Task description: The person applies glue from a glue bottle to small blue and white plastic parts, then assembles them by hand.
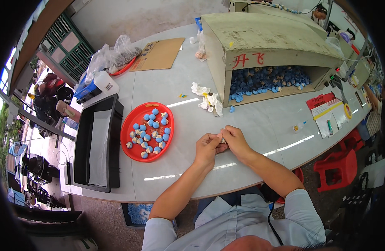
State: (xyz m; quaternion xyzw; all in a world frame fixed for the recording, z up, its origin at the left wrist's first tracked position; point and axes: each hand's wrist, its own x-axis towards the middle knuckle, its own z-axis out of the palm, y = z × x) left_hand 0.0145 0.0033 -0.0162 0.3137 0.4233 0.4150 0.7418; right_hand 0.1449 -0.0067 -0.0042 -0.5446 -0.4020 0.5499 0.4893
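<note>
Though half-hidden — 1 piece [223,141], 2 hands [207,147] [236,142]

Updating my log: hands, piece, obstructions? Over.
Left hand and right hand together, pinching small pale piece. Piece mostly hidden. Nothing visibly blocking; crumpled white tissue beyond, red tray at left.

Fig. Tabletop [184,125]: smooth, glossy. Rd. tray [127,129]: plastic, semi-gloss. Rect. tray [113,146]: blk plastic w/ smooth liner [99,146]. Blue/cream balls [156,125]: matt. Sheet [161,54]: cardboard, matt. Hood [272,33]: painted, dull. Bag [124,49]: clr plastic, wrinkled. Tissue [210,102]: crumpled paper. Shirt [226,226]: cloth.
</note>
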